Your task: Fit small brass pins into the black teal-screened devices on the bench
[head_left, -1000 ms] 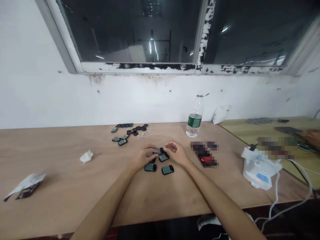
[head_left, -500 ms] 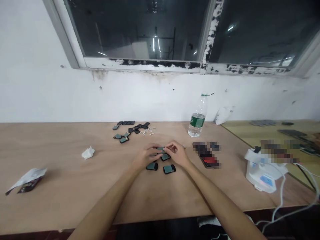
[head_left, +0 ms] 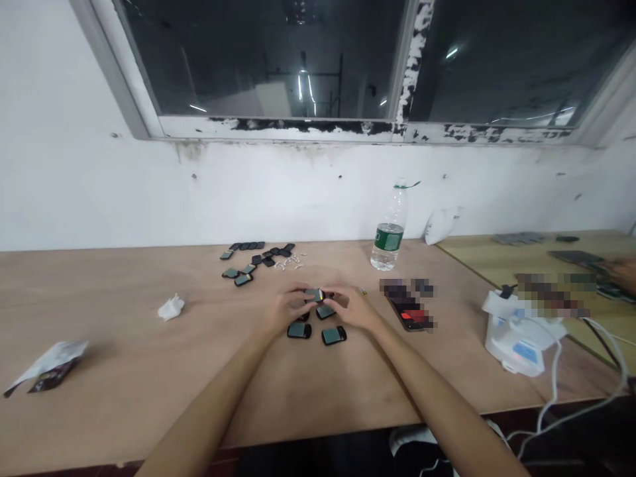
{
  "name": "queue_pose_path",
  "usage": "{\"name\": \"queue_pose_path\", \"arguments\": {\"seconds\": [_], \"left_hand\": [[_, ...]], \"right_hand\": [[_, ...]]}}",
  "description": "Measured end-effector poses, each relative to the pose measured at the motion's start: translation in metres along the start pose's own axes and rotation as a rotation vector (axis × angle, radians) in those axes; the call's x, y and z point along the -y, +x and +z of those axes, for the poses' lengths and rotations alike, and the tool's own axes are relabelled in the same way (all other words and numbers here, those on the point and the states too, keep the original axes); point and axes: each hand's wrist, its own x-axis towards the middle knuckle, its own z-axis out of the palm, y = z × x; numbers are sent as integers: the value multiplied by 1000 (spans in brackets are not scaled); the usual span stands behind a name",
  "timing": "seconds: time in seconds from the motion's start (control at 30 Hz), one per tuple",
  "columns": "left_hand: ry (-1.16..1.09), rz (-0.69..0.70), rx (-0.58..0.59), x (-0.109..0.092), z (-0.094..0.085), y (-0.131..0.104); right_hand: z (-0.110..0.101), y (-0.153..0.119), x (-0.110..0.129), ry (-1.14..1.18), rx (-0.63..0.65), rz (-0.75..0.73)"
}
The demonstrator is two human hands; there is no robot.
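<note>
In the head view, the left hand [head_left: 284,309] and the right hand [head_left: 354,309] meet above the middle of the wooden table [head_left: 124,391], and together they hold one small dark module [head_left: 314,293] with a grey-green face; the fingertips of both hands pinch its two ends, and it is lifted a little over the table. Just under and in front of the hands lie three similar pieces [head_left: 318,324], flat, face up, close to each other but apart. Farther back, near the wall, a bigger group of dark pieces [head_left: 256,258] is scattered, with some tiny white parts [head_left: 291,264] just beside it. My judgement is that the work is at an early stage: only a few pieces are near the hands, and most wait at the back. A water bottle [head_left: 388,232] stands upright to the right, a white device with cables [head_left: 517,334] is near the right edge, and a crumpled white tissue [head_left: 171,308] lies to the left.
</note>
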Motion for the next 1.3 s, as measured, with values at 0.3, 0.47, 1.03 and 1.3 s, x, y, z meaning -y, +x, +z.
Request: {"name": "queue_pose_path", "arguments": {"seconds": [0.3, 0.47, 1.03, 1.3], "left_hand": [[-73, -339, -13, 37, -11, 2], [-1, -315, 55, 52, -13, 0], [382, -69, 473, -1, 11, 57], [419, -152, 456, 5, 14, 56]], "right_hand": [[-48, 0, -53, -396, -102, 136], [-47, -6, -64, -555, 98, 210], [-35, 0, -32, -102, -18, 123], [-14, 7, -36, 624, -105, 340]]}}
